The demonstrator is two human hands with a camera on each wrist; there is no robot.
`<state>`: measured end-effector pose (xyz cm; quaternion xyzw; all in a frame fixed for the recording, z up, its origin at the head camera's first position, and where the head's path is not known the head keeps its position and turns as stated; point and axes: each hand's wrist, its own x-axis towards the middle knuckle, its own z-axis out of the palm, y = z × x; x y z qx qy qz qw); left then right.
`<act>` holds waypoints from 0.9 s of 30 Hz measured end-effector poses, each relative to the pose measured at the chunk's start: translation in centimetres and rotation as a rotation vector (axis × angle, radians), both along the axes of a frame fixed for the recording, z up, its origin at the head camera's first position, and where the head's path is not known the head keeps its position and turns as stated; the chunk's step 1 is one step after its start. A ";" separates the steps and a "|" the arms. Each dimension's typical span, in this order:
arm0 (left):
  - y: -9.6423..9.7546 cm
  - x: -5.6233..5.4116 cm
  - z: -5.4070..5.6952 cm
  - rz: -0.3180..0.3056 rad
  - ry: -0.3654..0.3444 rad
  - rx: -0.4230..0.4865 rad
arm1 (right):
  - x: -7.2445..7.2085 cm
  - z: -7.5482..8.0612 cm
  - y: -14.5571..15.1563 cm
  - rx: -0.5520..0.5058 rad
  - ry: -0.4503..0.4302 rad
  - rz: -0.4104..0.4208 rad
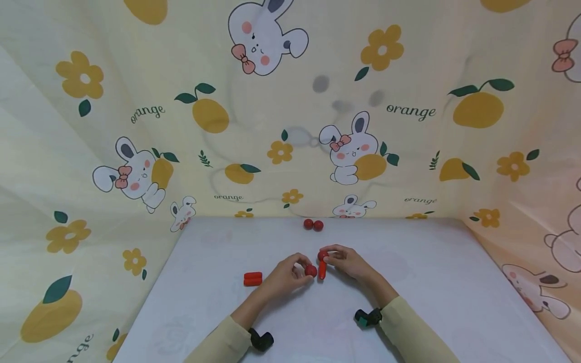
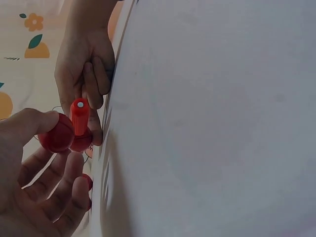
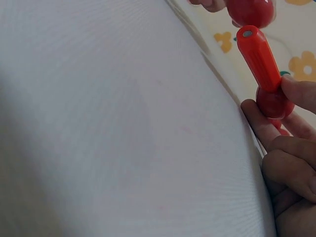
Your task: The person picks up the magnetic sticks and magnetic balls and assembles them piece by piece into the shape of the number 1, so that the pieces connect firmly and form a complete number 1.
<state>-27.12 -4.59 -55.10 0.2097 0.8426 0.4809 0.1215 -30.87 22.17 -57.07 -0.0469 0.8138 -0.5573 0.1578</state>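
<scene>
My left hand [image 1: 285,275] pinches a red ball [image 1: 310,270] between thumb and fingers. Just to its right, my right hand [image 1: 348,262] grips a second red ball [image 1: 323,255], which has a red rod [image 1: 322,270] joined to it. In the right wrist view the rod [image 3: 260,59] shows a small silver disc on its free end. That end points toward the ball [image 3: 253,11] in the left hand and overlaps its edge there. From the left wrist, the thumb presses on the held ball [image 2: 56,134], beside the rod [image 2: 80,117].
Two more red rods [image 1: 252,279] lie side by side on the white table [image 1: 204,322], left of the left hand. A pair of red balls [image 1: 313,225] sits at the table's back edge, against a patterned curtain [image 1: 254,201]. Both wrists wear black cameras [image 1: 262,341].
</scene>
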 end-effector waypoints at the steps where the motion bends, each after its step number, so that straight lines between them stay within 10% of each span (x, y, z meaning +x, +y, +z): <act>1: 0.0 0.1 0.0 -0.006 0.001 -0.002 | 0.0 0.0 0.0 -0.002 0.002 0.001; 27: 0.7 1.4 -0.4 -0.146 0.060 -0.076 | 0.3 0.1 0.0 -0.006 0.044 0.030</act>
